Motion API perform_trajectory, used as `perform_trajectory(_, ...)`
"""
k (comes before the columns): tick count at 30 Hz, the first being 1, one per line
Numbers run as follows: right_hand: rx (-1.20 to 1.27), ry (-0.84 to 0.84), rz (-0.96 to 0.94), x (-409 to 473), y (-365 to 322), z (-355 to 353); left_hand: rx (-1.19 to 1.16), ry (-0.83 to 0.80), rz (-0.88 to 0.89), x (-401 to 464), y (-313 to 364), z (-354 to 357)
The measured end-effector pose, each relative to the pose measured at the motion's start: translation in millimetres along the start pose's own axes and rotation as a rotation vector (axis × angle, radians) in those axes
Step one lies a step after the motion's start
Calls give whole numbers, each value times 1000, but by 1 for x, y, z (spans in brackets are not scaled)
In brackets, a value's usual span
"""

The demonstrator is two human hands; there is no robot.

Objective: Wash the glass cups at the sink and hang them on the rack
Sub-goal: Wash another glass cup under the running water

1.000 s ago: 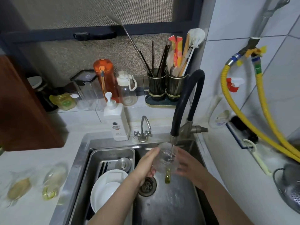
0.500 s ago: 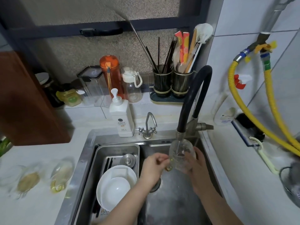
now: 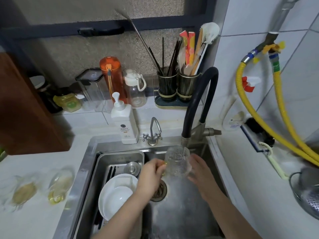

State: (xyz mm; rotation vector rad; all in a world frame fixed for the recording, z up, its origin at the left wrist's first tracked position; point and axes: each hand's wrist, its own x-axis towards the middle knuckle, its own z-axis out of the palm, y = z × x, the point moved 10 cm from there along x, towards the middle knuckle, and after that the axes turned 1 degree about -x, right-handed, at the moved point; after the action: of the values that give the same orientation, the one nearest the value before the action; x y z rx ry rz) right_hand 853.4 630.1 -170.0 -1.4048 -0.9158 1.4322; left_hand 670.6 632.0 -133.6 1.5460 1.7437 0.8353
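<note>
Still under the black faucet (image 3: 198, 100) spout over the sink (image 3: 86, 163), glass cup (image 3: 177, 163) now more upright than a moment ago, gripped by left hand (image 3: 151, 176) at its handle side, cradled by right hand (image 3: 200, 171).

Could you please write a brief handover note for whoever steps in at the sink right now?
Left hand: grips the glass cup by its handle side.
Right hand: supports the cup's other side.
The cup is under the black faucet, above the sink.
Done: rinsing under way.
Left: finish this cup and hang it; the blurred glass cups on the counter are unwashed. No rack in view.
</note>
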Motion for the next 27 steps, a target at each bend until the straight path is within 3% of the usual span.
perform_trajectory(8, -207, 244, -27, 61, -33, -93, 20, -47, 49, -7, 14, 14)
perform_trajectory(14, -390, 229, -125, 92, -57, -104, -23, 8, 44, 4, 17, 2)
perform_trajectory(27, -441, 220, -174, 128, -50, -112, -98, 25, -31, 12, -3, 7)
